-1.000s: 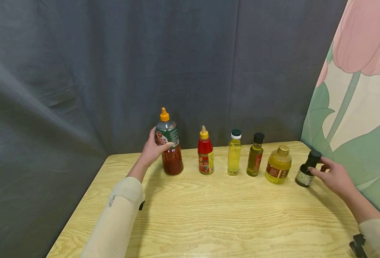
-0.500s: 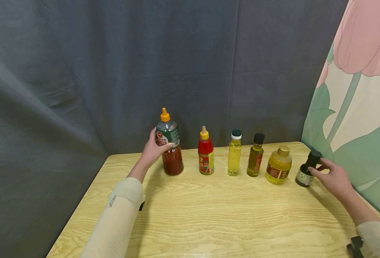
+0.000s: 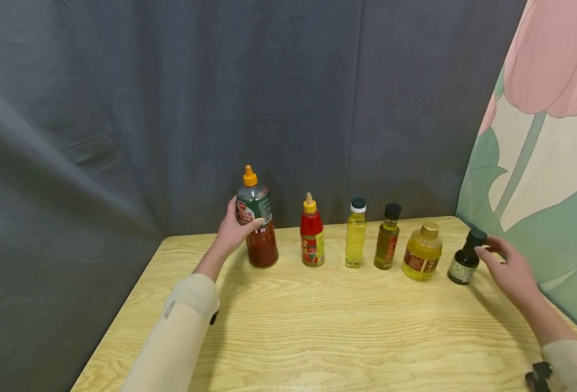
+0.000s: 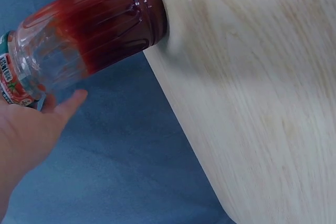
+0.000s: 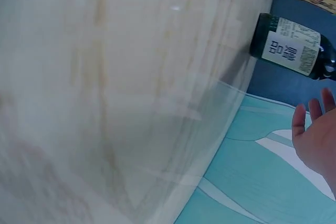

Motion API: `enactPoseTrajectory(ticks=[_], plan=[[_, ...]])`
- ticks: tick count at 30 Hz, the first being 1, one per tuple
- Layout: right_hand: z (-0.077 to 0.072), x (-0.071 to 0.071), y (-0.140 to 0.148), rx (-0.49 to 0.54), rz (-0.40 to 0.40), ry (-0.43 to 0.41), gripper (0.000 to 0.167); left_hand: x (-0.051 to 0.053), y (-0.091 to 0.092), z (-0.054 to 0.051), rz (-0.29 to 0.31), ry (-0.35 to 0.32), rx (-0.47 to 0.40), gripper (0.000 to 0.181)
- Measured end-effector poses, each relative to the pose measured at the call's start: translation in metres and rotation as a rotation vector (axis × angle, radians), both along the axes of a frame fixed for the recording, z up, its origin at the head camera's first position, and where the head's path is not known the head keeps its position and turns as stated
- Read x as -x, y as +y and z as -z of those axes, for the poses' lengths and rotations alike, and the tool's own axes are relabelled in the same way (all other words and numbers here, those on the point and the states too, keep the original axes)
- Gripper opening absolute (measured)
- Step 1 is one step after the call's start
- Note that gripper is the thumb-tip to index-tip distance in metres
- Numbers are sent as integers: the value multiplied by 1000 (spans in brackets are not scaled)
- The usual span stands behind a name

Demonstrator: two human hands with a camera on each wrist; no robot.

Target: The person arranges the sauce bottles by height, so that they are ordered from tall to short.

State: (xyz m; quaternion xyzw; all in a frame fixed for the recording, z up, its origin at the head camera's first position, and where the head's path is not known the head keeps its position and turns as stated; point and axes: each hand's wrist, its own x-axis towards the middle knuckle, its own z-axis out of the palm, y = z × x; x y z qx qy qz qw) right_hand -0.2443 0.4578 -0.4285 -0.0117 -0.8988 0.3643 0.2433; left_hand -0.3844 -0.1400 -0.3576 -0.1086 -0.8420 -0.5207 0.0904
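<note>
At the left of the row, my left hand (image 3: 233,231) holds a large squeeze bottle of red sauce (image 3: 262,246) around its green label, thumb across the front. This bottle has an orange nozzle cap and stands upright on the table; in the left wrist view its clear lower body (image 4: 107,22) shows dark red sauce. My right hand (image 3: 511,272) is beside a small dark bottle (image 3: 463,265) with a black cap at the row's right end. In the right wrist view, a gap shows between the fingers (image 5: 299,119) and the dark bottle (image 5: 291,45); the thumb is not visible there.
Between the hands stand a red sauce bottle (image 3: 312,239) with a yellow cap, a pale oil bottle (image 3: 355,239), a darker oil bottle (image 3: 386,245) and a squat yellow oil jug (image 3: 422,253). A wooden table (image 3: 342,337) lies beneath; a grey curtain (image 3: 288,98) hangs behind.
My right thumb has come away from the front of the dark bottle, moving right and slightly up. The left hand keeps its hold, and the bottles stay in place.
</note>
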Motion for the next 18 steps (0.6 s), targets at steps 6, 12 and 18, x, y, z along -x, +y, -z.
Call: enactPoseTrajectory(ticks=[6, 12, 18], plan=[[-11, -3, -15, 90, 63, 179, 48, -10, -9, 6, -76, 46, 54, 101], [-29, -6, -53, 87, 89, 348, 40, -29, -23, 10, -192, 102, 240, 92], [-41, -2, -92, 5, -103, 433, 41, -46, -23, 13, -188, 163, 440, 84]])
